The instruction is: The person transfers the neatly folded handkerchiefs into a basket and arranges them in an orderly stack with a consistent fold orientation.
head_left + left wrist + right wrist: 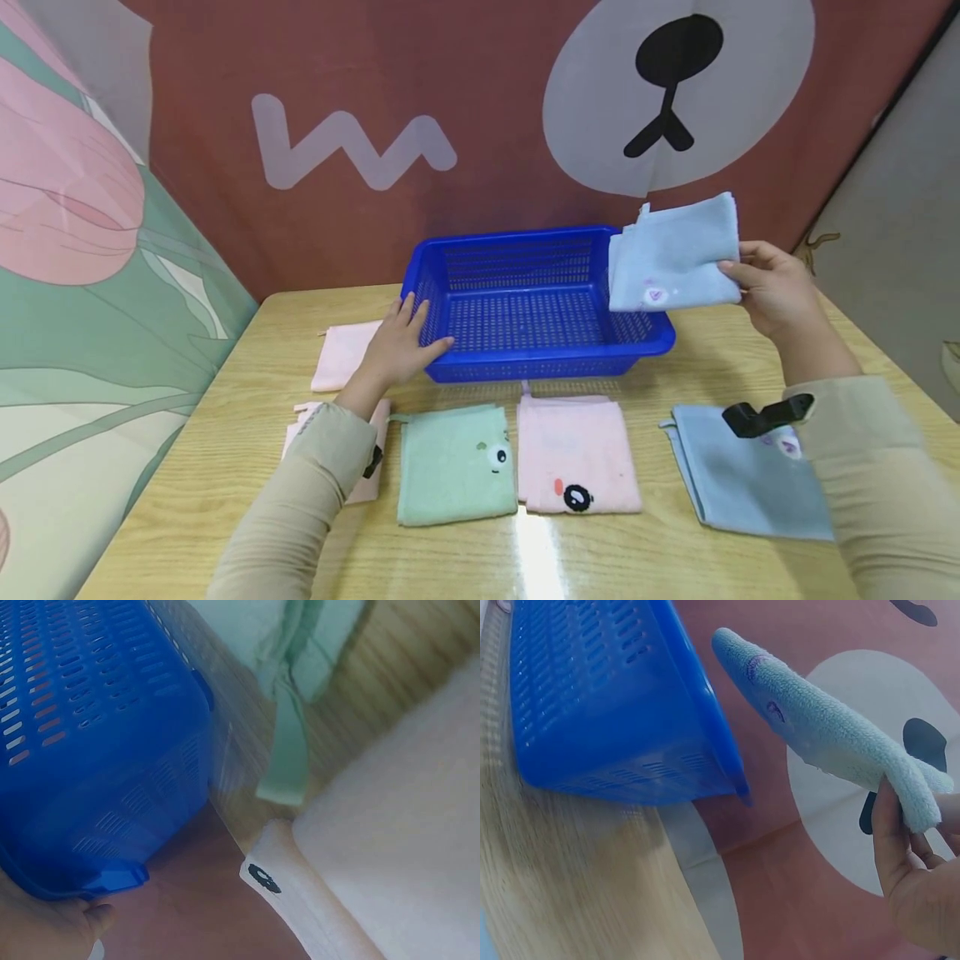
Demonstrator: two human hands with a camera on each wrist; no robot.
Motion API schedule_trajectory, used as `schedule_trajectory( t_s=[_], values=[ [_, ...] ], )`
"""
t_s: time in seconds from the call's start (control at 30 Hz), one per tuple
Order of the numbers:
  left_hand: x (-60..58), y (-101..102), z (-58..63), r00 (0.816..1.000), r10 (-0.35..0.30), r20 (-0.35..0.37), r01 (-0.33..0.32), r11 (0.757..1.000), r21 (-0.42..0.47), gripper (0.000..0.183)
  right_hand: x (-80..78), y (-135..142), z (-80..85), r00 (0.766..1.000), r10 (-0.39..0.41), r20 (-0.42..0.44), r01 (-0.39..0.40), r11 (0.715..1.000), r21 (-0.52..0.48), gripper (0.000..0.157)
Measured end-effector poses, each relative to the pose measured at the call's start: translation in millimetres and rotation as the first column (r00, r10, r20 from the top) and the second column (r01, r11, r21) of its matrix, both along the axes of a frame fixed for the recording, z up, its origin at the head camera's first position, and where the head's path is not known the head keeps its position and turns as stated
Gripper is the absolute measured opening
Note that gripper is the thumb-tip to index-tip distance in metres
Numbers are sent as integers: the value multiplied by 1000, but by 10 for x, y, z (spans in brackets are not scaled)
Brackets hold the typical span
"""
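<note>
My right hand (780,292) pinches a folded light blue towel (675,258) by its right edge, thumb on the near face. The towel, with a small purple heart design, is held up over the right end of a blue plastic basket (525,354). Seen from the right wrist, the towel (817,720) hangs above the level of the basket's rim (705,690). Across the basket, my left hand (397,346) rests on the left rim with spread, fairly straight fingers. No towel shows inside the basket.
Along the front of the wooden table (465,558) lie folded towels: green (457,467), pink (577,454) and blue (750,475). Two more pink ones, one farther back (341,354) and one nearer (367,479), lie by my left arm. A printed curtain (345,217) hangs behind the basket.
</note>
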State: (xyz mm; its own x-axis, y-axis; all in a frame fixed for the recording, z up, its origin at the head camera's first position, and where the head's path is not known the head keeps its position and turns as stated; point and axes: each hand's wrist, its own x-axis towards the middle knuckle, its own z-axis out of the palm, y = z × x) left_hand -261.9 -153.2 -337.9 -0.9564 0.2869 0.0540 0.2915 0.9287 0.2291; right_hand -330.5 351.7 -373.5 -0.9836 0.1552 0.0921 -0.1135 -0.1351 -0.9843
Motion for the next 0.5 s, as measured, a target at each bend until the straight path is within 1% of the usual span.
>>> schedule_trajectory(
  t_s=[0.03, 0.07, 0.1, 0.13, 0.27, 0.3, 0.33, 0.4, 0.5],
  values=[
    [-4, -3, -4, 1000, -1, -2, 1, 1000, -1, 80, -75, 50, -73, 1000, -6, 10, 6, 1000, -8, 39],
    [-3, -4, -5, 1000, -1, -3, 1, 1000, 3, 80, -91, 57, -93, 1000, 0, 15, 0, 1000, -5, 40],
    [-2, -5, -7, 1000, -1, -3, 1, 1000, 2, 80, -75, 34, -83, 1000, 11, 11, -11, 1000, -15, 38],
    [-2, -5, -7, 1000, -3, -6, 3, 1000, 3, 79, -6, -31, -25, 1000, 26, 5, -26, 1000, -9, 36],
    [4, -6, 1, 1000, -8, -2, 8, 1000, 0, 79, 450, -473, 400, 998, 51, -29, -52, 999, -9, 22],
    [3, -6, 3, 1000, -9, -2, 9, 1000, 0, 79, 534, -561, 480, 998, 46, -35, -47, 999, -18, 19],
    [2, -7, 5, 1000, -11, -4, 11, 1000, 4, 79, 623, -654, 568, 998, 46, -35, -46, 999, -5, 17],
    [0, -8, 9, 1000, -11, -4, 11, 1000, 5, 79, 712, -765, 664, 999, 45, -30, -46, 999, -5, 13],
    [-6, -6, 6, 1000, -11, -5, 11, 1000, 4, 79, 756, -843, 716, 999, 47, -16, -46, 999, 15, 11]
  ],
)
